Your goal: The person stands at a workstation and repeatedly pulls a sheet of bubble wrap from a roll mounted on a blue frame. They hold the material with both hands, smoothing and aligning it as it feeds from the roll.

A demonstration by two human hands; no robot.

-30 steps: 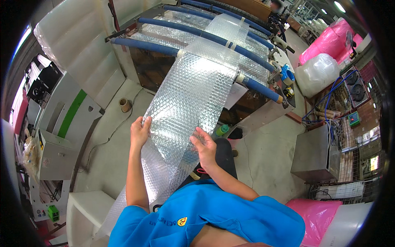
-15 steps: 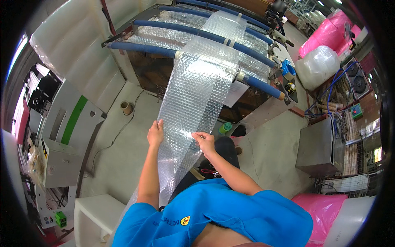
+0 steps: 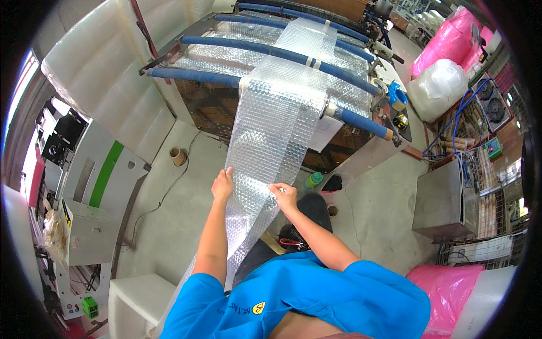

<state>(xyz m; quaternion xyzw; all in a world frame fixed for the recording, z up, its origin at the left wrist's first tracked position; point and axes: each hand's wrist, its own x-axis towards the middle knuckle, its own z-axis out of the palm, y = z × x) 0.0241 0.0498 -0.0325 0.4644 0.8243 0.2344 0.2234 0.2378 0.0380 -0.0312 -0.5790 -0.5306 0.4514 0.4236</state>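
Observation:
A long strip of clear bubble wrap (image 3: 271, 133) comes over the blue rollers of a machine and slopes down toward me, trailing past my left side. My left hand (image 3: 223, 183) grips its left edge. With thumb and fingers pinched, my right hand (image 3: 283, 196) holds the strip near its right edge, where the film folds over on itself. Between my hands the wrap is taut and shiny, and it narrows and creases below them. The nearest blue roller (image 3: 361, 120) carries the strip at about its middle.
A cardboard core (image 3: 178, 156) and a cable lie on the floor to the left, beside a grey machine with a green stripe (image 3: 106, 174). A green bottle (image 3: 313, 179) stands under the rollers. At right are a metal cabinet (image 3: 443, 200) and pink wrapped rolls (image 3: 446, 39).
Both hands keep their grip on the bubble wrap and stay at nearly the same places on it. The whole view has shifted slightly.

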